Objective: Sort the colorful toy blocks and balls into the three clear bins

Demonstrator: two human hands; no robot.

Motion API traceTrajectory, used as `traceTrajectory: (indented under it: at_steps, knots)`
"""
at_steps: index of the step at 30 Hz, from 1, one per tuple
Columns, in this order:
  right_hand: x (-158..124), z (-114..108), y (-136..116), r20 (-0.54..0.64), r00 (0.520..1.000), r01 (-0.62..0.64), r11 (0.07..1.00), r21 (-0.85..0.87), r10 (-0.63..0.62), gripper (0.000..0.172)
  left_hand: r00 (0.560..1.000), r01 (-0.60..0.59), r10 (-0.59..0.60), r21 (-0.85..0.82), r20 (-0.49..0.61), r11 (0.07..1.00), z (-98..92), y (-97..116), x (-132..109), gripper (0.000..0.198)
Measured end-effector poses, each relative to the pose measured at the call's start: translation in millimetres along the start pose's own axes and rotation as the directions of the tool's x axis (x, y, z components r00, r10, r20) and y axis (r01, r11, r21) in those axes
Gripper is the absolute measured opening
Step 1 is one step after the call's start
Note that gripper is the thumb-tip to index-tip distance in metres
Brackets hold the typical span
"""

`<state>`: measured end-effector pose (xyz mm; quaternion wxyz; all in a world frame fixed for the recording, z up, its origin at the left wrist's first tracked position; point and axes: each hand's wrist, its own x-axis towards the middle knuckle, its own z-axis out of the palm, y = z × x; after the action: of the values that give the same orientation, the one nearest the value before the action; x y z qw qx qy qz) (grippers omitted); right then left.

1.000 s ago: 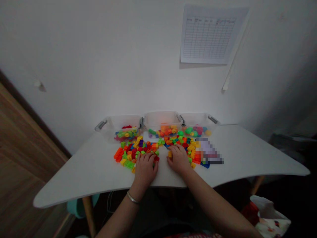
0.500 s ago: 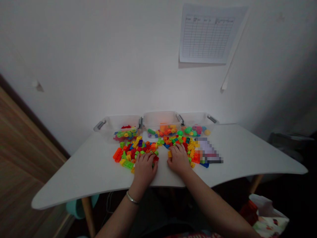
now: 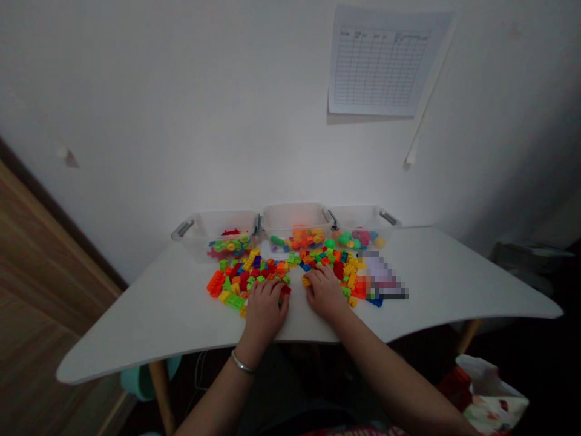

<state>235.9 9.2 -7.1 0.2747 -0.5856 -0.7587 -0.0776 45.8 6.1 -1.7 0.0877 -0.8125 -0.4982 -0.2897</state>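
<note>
My left hand [image 3: 265, 307] rests on the front of a pile of coloured toy building bricks [image 3: 235, 284], its fingers curled. A red brick [image 3: 285, 290] shows between the thumb and fingers of that hand. Across a narrow strip of bare table, my right hand [image 3: 325, 293] lies at the right part of the pile. Its fingers are bent around a yellow brick [image 3: 306, 281], partly hidden by the hand. More bricks, mainly yellow, red and orange, lie beside and behind that hand.
Three clear plastic boxes stand along the wall: a left box [image 3: 204, 227], a middle box [image 3: 295, 213] and a right box [image 3: 363, 217], each holding coloured pieces. A blurred-out flat object [image 3: 384, 275] lies right of the bricks on the white table [image 3: 463, 284]. A paper bag [image 3: 492, 390] is below right.
My right hand has shifted slightly left, and the yellow brick at its fingers has moved left with it. The left hand stays in place.
</note>
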Motion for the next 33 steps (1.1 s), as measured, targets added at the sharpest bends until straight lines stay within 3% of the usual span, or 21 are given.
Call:
traceTrajectory:
  at_steps: [5, 9, 14, 19, 26, 29, 33]
  knots:
    - [-0.2, 1.9, -1.7, -0.040, 0.986, 0.164, 0.987, 0.002, -0.163, 0.016, 1.000, -0.001, 0.001, 0.000, -0.002, 1.000, 0.2, -0.1, 0.7, 0.025]
    - [1.1, 2.2, -1.4, -0.072, 0.984, 0.162, 0.986, -0.028, -0.164, 0.009, 1.000, 0.006, -0.006, -0.005, 0.003, 1.000, 0.7, -0.1, 0.5, 0.026]
    - [2.4, -2.8, -1.8, -0.028, 0.988, 0.152, 0.988, 0.027, -0.152, 0.012, 1.000, 0.000, 0.000, -0.002, -0.004, 1.000, 1.4, -0.7, -0.4, 0.027]
    - [0.5, -6.7, -5.2, 0.073, 0.983, 0.159, 0.983, 0.092, -0.166, 0.038, 1.000, -0.001, 0.001, 0.002, 0.003, 1.000, 0.8, -0.9, -0.4, 0.027]
    - [3.7, -6.5, -7.2, 0.075, 0.991, 0.106, 0.993, 0.048, -0.109, 0.010, 1.000, 0.001, -0.001, -0.008, 0.002, 1.000, 0.0, -0.2, -0.2, 0.026]
    - [6.4, -5.3, -6.6, 0.044, 0.992, 0.118, 0.990, 0.076, -0.122, 0.020, 1.000, 0.006, -0.006, -0.013, 0.007, 1.000, -1.0, 0.5, 0.2, 0.026]
    - [8.9, -4.2, -5.1, 0.118, 0.974, 0.176, 0.974, 0.143, -0.193, 0.030, 1.000, 0.010, -0.010, -0.019, 0.001, 1.000, -1.1, 0.3, 0.1, 0.025]
